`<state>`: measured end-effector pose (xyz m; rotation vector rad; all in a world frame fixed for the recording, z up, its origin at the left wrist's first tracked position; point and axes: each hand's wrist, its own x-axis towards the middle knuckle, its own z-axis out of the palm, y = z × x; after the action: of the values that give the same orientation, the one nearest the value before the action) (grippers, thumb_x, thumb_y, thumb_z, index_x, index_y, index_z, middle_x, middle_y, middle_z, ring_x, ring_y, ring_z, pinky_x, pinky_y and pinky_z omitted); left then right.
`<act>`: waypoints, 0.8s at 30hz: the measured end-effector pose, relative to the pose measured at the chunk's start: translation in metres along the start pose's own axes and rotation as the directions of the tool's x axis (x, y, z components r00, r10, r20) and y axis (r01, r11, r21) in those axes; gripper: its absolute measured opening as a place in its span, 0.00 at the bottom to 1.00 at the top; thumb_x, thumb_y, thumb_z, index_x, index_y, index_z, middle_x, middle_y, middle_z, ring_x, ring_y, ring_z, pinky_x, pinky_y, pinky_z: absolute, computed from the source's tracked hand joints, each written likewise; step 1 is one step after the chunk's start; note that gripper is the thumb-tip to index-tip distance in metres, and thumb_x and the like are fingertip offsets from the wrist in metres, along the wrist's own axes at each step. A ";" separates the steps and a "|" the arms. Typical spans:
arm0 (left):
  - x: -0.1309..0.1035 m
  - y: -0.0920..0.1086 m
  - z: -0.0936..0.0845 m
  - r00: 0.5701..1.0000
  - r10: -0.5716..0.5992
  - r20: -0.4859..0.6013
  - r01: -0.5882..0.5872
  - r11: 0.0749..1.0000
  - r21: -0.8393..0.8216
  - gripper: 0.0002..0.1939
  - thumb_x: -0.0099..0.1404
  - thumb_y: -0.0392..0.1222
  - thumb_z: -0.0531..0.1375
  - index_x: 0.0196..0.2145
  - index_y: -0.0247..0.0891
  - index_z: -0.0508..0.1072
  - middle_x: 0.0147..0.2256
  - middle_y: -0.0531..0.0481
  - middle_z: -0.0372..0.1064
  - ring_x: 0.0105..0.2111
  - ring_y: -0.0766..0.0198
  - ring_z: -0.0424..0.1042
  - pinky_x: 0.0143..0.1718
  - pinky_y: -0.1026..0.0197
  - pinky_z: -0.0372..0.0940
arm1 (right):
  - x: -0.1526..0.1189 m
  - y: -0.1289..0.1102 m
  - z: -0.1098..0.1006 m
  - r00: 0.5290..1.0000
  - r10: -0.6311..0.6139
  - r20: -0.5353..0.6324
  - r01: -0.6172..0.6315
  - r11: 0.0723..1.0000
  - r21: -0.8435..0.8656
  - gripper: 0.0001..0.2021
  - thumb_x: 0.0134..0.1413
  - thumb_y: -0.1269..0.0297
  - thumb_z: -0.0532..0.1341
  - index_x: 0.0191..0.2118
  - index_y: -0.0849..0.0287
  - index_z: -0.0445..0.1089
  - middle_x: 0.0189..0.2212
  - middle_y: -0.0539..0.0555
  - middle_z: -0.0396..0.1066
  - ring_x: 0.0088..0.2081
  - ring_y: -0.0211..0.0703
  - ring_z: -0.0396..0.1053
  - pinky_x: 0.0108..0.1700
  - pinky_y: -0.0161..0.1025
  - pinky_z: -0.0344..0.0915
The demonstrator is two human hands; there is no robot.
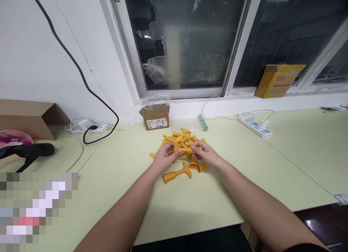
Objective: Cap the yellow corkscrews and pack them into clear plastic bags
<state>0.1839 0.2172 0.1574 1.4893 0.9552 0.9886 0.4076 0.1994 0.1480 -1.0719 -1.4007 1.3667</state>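
A yellow tool [186, 150] is held above the desk [168, 215], just over the near side of a pile [181, 136] of similar yellow pieces. Its broad, T-shaped end is pinched by the left hand [164, 157]; its other end is clamped between the thumb and fingers of the right hand [205, 153]. Both grips are thus closed on the tool, though the hidden fingertips cannot be made out.

For good control, the two ends are best held in one line, with light, even pressure and no sideways bending. The smooth plastic look suggests that slipping is possible, so a firm pinch near each end seems wise. Some height over the pile would help avoid snagging.

In front of the pile, another tool [176, 174] is laid on the desk, with two flared pieces [198, 166] nearby. Behind are a small box [157, 118] and a clear bag [187, 124].
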 end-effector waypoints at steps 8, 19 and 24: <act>-0.004 -0.008 -0.002 0.982 -0.017 -0.186 -0.022 0.978 -0.209 0.27 0.61 0.56 0.70 0.50 0.45 0.64 0.28 0.58 0.69 0.21 0.71 0.63 0.23 0.68 0.57 | -0.017 0.001 0.005 0.751 -0.631 0.196 0.591 0.508 -0.627 0.10 0.63 0.72 0.59 0.47 0.53 0.73 0.42 0.57 0.69 0.46 0.52 0.69 0.48 0.52 0.70; -0.009 -0.016 0.003 0.991 0.101 -0.092 -0.111 0.989 -0.103 0.30 0.55 0.49 0.75 0.53 0.42 0.74 0.32 0.53 0.69 0.31 0.65 0.70 0.36 0.61 0.68 | -0.015 0.006 0.001 0.893 -0.447 0.050 0.428 0.811 -0.398 0.12 0.62 0.58 0.66 0.49 0.53 0.69 0.42 0.57 0.73 0.40 0.51 0.73 0.41 0.50 0.72; -0.009 -0.013 -0.006 0.964 0.231 -0.133 -0.206 0.962 0.181 0.15 0.62 0.53 0.69 0.32 0.38 0.77 0.23 0.56 0.57 0.24 0.68 0.58 0.27 0.63 0.60 | -0.012 0.010 0.001 0.975 -0.214 0.058 0.221 0.951 -0.217 0.16 0.66 0.48 0.62 0.48 0.55 0.71 0.33 0.54 0.74 0.29 0.47 0.72 0.33 0.47 0.70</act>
<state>0.1743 0.2126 0.1440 1.7048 1.0170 1.2228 0.4097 0.1877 0.1376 -1.0046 -1.6746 1.0915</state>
